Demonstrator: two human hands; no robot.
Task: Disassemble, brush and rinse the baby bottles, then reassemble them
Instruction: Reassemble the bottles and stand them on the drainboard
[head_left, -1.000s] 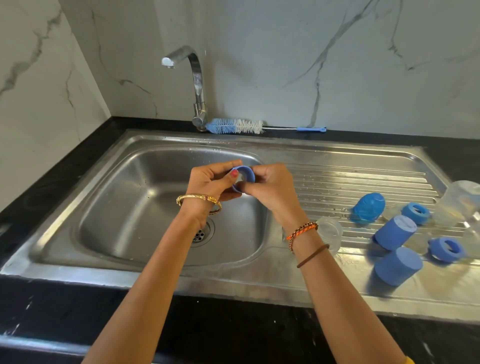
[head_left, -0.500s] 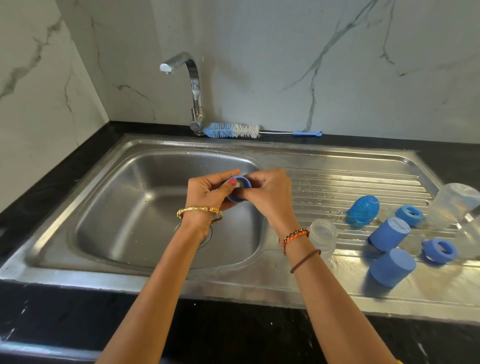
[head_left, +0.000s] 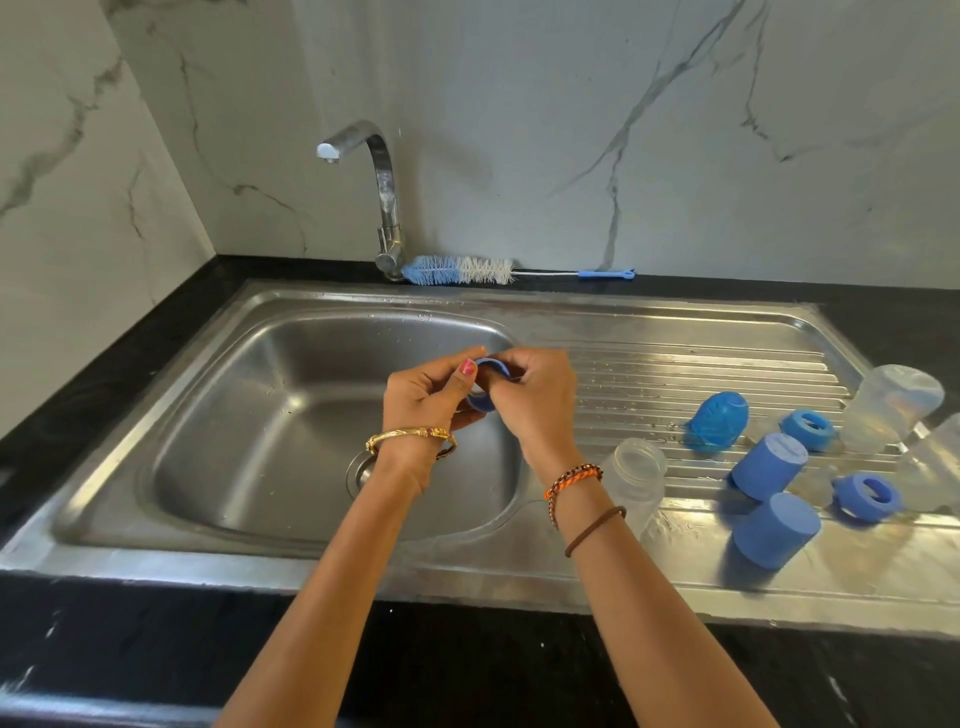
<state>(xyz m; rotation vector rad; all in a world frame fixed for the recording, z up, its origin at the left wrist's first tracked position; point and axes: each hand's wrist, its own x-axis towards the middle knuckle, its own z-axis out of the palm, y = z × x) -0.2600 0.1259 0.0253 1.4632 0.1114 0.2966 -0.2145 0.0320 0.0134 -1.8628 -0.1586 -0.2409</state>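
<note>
Steel sink (head_left: 208, 441) set in a black counter, marble wall behind.
Over the basin, the left hand (head_left: 426, 400) and right hand (head_left: 535, 400) are both pinching one blue bottle ring (head_left: 485, 382); a clear bottle (head_left: 636, 475), blue caps (head_left: 769, 465) and further bottles (head_left: 891, 408) are lying on the drainboard.

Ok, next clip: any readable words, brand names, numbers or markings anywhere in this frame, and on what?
None can be read.
Translucent blue dome cap: raised moulded lines, no legible text.
Clear bottles: any scale markings are too blurred to tell.
Blue ring in the hands: mostly covered, no print shows.
</note>
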